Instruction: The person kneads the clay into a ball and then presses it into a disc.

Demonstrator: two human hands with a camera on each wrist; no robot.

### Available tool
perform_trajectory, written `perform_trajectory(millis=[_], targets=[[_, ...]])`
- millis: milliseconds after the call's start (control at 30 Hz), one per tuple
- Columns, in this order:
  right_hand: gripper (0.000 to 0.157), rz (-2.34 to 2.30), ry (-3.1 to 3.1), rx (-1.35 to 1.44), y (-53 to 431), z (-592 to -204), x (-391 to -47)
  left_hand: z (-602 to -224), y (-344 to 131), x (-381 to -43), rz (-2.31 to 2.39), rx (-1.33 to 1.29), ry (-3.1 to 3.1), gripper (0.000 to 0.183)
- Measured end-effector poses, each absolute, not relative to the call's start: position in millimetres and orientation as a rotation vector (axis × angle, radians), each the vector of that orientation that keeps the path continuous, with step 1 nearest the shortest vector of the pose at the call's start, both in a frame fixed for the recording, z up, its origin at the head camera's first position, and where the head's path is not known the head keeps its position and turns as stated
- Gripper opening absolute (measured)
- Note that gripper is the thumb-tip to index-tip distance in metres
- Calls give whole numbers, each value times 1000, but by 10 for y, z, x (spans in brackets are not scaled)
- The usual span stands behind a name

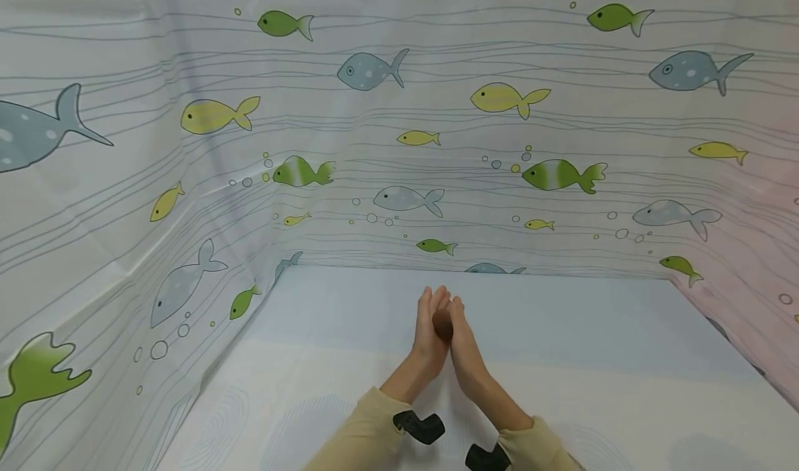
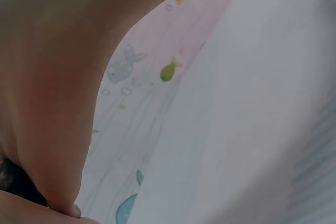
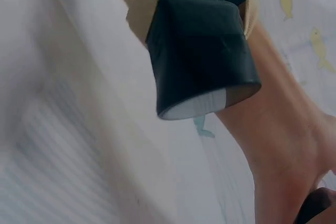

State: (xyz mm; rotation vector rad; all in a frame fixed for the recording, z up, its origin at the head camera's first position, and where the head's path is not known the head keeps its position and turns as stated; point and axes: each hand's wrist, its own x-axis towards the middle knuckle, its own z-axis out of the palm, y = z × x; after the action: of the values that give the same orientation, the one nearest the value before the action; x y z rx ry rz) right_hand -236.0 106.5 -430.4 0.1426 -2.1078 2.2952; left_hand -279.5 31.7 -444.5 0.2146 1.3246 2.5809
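Note:
A dark brown, rounded lump sits between my two palms in the head view; its exact kind I cannot tell. My left hand presses it from the left, fingers straight and pointing away from me. Against its other side lies my right hand, its fingers also extended. The heels of the palms are close together above the table. In the left wrist view only a dark part of the lump shows at the lower left. The right wrist view catches its dark edge between the hands at the lower right.
The white and pale blue table spreads around the hands. Behind it and along its sides hangs a fish-print sheet. Black wrist mounts sit at both cuffs, the left one and the right one.

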Motion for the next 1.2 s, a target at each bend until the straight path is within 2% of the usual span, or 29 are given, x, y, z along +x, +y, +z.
perform_trajectory(millis=[167,333,467,567,700,1200], targets=[[72,2475,-1854,122,1025,-4260,-2453,-4438,326,-2740,2591,262,1422,78],[49,2506,-1631,63,1072,-4226,-2586,-4453,360,-2626,2501,410,1561,75],[61,2514,-1572,-55,1131,-4201,-2648,-4466,396,-2530,2454,537,1671,71],[82,2531,-1615,-88,1195,-4186,-2685,-4477,403,-2457,2389,645,1771,67],[86,2513,-1683,-71,1270,-4185,-2740,-4479,388,-2386,2312,728,1859,65],[76,2343,-1765,179,1362,-4292,-2790,-4242,267,-2208,2212,880,2051,59]])
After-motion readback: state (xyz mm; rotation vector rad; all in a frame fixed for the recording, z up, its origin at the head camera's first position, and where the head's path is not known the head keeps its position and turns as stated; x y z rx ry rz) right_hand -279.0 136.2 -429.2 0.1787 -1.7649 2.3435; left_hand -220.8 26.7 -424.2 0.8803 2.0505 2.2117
